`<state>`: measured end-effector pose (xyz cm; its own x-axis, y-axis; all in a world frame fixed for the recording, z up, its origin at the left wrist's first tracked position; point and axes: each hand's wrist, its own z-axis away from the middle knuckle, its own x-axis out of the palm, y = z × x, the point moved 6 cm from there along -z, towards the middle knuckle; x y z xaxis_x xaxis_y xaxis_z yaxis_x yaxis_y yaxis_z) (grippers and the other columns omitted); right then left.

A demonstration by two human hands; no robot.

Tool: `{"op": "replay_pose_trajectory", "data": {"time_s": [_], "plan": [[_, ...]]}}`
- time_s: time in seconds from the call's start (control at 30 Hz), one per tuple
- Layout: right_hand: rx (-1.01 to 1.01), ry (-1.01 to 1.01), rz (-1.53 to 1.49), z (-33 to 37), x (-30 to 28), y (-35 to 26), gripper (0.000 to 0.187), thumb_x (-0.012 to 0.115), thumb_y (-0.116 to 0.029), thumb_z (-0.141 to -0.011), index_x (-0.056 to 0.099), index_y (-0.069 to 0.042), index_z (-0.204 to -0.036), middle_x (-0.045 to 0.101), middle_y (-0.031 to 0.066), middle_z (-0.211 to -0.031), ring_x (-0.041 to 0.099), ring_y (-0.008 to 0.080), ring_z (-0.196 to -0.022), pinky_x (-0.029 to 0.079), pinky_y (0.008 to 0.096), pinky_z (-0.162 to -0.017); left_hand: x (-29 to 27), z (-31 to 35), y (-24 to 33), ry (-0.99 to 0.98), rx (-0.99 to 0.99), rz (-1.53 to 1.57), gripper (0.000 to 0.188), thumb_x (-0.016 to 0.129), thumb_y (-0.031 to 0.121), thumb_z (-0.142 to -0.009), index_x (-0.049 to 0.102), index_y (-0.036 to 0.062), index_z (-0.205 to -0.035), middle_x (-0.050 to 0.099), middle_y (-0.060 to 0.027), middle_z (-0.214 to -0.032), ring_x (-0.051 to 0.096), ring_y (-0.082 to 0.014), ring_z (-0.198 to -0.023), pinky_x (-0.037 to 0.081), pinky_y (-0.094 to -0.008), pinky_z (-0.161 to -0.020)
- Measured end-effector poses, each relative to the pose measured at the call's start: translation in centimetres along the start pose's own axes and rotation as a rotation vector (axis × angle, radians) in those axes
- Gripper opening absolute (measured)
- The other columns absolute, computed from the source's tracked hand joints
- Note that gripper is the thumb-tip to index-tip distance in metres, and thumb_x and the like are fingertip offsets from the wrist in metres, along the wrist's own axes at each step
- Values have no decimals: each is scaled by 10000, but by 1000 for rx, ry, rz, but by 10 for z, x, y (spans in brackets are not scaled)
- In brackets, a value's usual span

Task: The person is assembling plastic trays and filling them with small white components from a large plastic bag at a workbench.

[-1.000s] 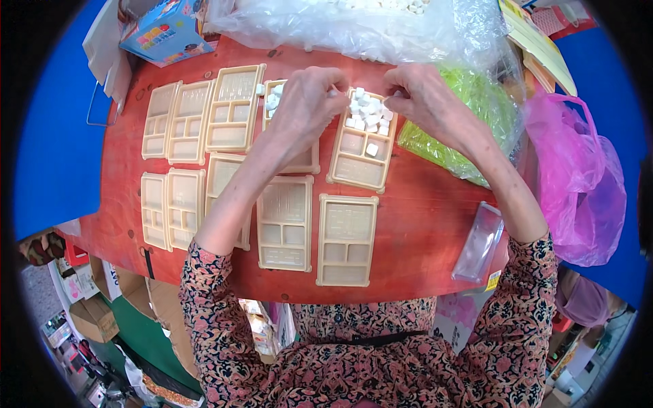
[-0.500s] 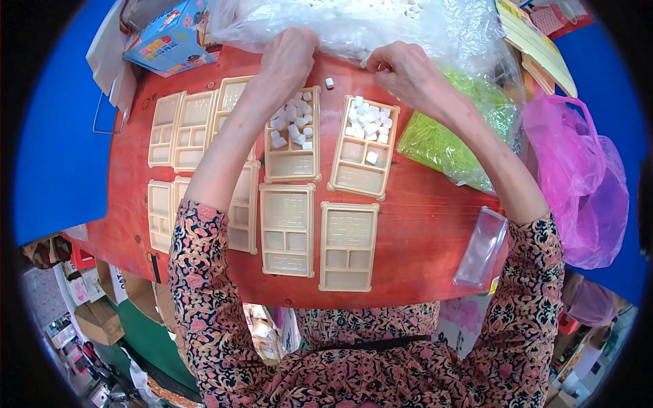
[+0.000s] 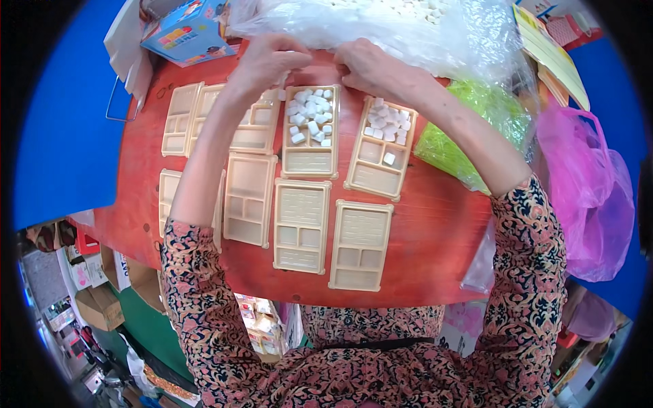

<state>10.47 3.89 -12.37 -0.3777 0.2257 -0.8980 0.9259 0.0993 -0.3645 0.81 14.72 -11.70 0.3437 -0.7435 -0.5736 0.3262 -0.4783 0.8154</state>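
Note:
My left hand (image 3: pixel 267 66) is pinched above the far left edge of a cream compartment tray (image 3: pixel 309 163) whose large section holds many small white cubes (image 3: pixel 313 109). One white cube (image 3: pixel 281 95) shows just under this hand, at the tray's edge. My right hand (image 3: pixel 377 71) is curled closed beyond a second cream tray (image 3: pixel 373 178), close to the left hand. What its fingertips hold, if anything, is hidden. White cubes (image 3: pixel 388 121) fill the second tray's large section, and a single cube (image 3: pixel 389 158) lies in a small section.
Several unfilled cream trays (image 3: pixel 303 217) lie on the red table (image 3: pixel 435 231). Clear plastic bagging (image 3: pixel 469 41) with more cubes covers the far side. Green shredded material in plastic (image 3: pixel 462 129) and a pink bag (image 3: pixel 578 190) are at right, a blue box (image 3: pixel 187 34) at far left.
My right hand has moved left from the plastic bagging, nearer my left hand. The loose cube on the table between the trays is out of sight. The view has shifted slightly.

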Motion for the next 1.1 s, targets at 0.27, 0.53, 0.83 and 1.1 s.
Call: {"op": "replay_pose_trajectory", "data": {"time_s": [0.27, 0.53, 0.83, 1.1], "plan": [[350, -212, -475, -43, 5, -25, 160, 622, -114, -716, 594, 44, -714, 588, 107, -585, 601, 158, -571, 461, 305, -524, -57, 41, -62, 258, -241, 493, 109, 647, 135, -770, 645, 28, -749, 590, -6, -652, 507, -48, -524, 314, -193, -411], [276, 323, -436, -93, 54, -45, 149, 638, -127, -702, 628, 17, -740, 607, 88, -605, 606, 143, -600, 471, 295, -558, -43, 32, -80, 340, -227, 547, 230, 633, 273, -852, 616, 46, -823, 579, 17, -653, 532, -50, -522, 392, -172, -425], [104, 272, -411, -87, 53, -57, 186, 616, -115, -730, 650, 17, -856, 621, 184, -741, 622, 289, -741, 490, 365, -697, -50, 48, -70, 382, -126, 289, 238, 564, 136, -796, 644, -58, -908, 628, -60, -734, 596, -121, -617, 478, -262, -549], [92, 19, -396, -90, 54, -60, 190, 584, -74, -794, 655, -7, -957, 657, 172, -861, 628, 227, -778, 494, 326, -703, -58, 56, -69, 385, -87, 135, 202, 575, 1, -731, 641, -52, -914, 647, -88, -777, 620, -130, -676, 510, -264, -594]]}}
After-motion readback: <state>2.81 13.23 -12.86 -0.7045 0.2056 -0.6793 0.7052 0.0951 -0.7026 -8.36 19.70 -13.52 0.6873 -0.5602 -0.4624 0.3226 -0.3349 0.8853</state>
